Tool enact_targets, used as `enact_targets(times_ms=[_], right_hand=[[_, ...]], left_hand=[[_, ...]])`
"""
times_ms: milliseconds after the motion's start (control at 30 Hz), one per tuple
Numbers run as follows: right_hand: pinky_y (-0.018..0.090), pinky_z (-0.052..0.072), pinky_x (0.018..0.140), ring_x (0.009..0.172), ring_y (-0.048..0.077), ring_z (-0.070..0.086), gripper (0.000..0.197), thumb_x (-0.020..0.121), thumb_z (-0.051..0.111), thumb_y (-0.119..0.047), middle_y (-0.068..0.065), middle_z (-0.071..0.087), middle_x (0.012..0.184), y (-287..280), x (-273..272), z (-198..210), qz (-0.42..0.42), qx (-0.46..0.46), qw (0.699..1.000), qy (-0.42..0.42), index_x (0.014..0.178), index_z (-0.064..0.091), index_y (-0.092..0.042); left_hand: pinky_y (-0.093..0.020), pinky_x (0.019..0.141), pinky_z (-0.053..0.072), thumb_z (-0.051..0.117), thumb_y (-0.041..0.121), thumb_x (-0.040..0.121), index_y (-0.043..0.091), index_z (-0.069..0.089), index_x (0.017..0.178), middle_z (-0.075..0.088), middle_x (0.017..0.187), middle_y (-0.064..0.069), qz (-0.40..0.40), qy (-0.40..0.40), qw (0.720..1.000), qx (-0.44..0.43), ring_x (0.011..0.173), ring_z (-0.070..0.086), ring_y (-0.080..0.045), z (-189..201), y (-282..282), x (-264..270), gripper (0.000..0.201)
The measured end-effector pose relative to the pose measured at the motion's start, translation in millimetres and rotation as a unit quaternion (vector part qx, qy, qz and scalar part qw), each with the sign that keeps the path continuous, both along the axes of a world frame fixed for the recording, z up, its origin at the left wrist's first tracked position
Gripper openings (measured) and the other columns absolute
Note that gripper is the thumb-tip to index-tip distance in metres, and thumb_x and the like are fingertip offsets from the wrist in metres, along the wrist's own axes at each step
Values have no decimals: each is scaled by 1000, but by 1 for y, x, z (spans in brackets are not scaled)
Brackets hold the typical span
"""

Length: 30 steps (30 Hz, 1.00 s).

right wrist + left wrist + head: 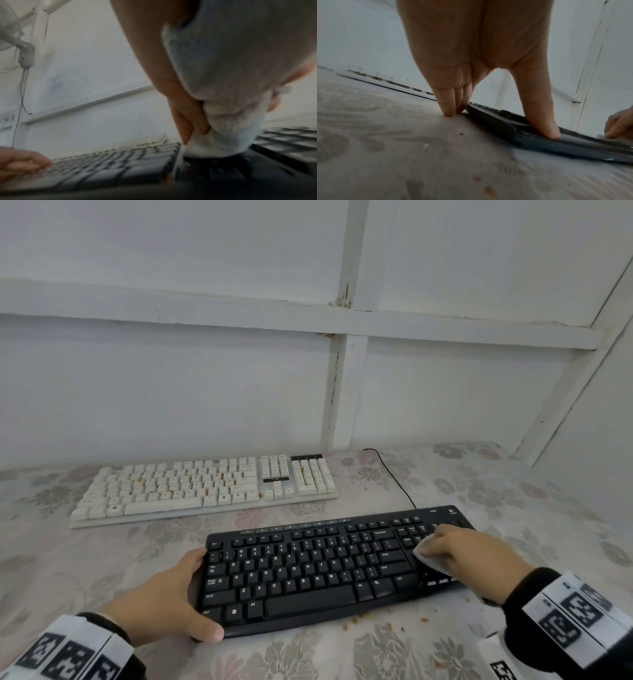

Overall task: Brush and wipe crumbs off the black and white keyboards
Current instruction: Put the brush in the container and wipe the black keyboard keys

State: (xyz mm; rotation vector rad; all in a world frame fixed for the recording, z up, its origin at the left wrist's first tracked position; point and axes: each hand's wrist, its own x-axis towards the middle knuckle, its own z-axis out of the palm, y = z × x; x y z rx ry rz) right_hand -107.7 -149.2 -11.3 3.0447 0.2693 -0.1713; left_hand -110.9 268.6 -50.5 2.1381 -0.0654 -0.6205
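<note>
The left hand [164,594] clasps the left end of the black keyboard [308,570], thumb on its front corner and fingers at its far side. Toward the keyboard's right end, the right hand [469,556] grips a white cloth [428,558] bunched on the keys. Behind the black keyboard lies the white keyboard [205,487], with orange crumbs [387,625] also on the flowered tablecloth [428,655] in front. Only the right wrist view shows the cloth [223,81] filling the palm.
</note>
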Motion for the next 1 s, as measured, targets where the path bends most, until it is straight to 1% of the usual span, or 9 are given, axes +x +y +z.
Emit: enact_targets(times_ms=[133,233,333,500,567,733,833,933,1000], right_hand=[[20,45,74,89,5,57,25,98,43,-34,-17,55,106,-12,-4,-2,-7,25,999,-27,109,64,-42],[24,37,61,86,10,61,22,91,47,-16,-11,58,103,-19,0,-9,-32,-51,997,-46,104,61,-27],[25,27,54,71,13,60,22,81,53,-6,-8,54,89,-33,5,-11,-82,-79,993,-39,97,55,-21],[20,28,51,63,13,48,18,91,49,-22,-7,45,76,-54,7,0,-145,-86,985,-43,99,64,-28],[19,30,53,74,18,60,22,94,46,-27,-4,49,77,-57,10,5,-156,-69,985,-28,100,67,-28],[16,41,63,69,11,54,31,96,46,-46,-9,67,94,-37,15,14,-121,-38,992,-13,99,73,-30],[11,31,54,67,8,46,32,98,43,-38,-8,56,79,-3,14,12,-41,36,998,-10,98,70,-22],[25,26,56,66,18,43,18,89,43,-16,3,51,83,29,3,3,21,17,1000,-15,95,60,-19],[30,25,56,62,17,37,13,79,45,-6,-1,39,77,34,-1,-1,16,-14,999,-24,86,53,-14]], left_hand=[[-33,108,34,88,56,11,28,18,142,43,130,18,0,-2,1000,-7,123,44,-9,1,-1,-1,151],[-32,109,33,90,51,13,26,17,143,40,130,17,2,0,1000,-4,125,41,-10,1,-2,-1,151],[-33,109,33,90,47,20,27,16,143,41,130,17,2,-6,1000,12,125,42,-10,-1,-2,0,145],[-33,108,33,87,39,29,28,17,142,42,130,17,12,-8,1000,8,123,43,-9,-2,-3,0,133],[-34,108,34,89,38,29,28,18,142,42,133,16,16,-4,1000,5,123,43,-9,-2,-2,0,134],[-30,106,34,91,41,23,27,18,143,42,125,22,12,-1,1000,-5,122,42,-8,-3,-1,0,141],[-24,98,35,90,38,22,26,16,143,39,112,27,4,2,1000,-7,119,41,-7,0,-4,0,142],[-21,92,35,91,43,15,29,18,140,39,113,25,4,2,1000,-7,118,40,-7,2,-4,0,145],[-22,95,34,91,45,14,26,17,142,39,116,23,4,4,1000,-8,119,40,-7,3,-3,-1,150]])
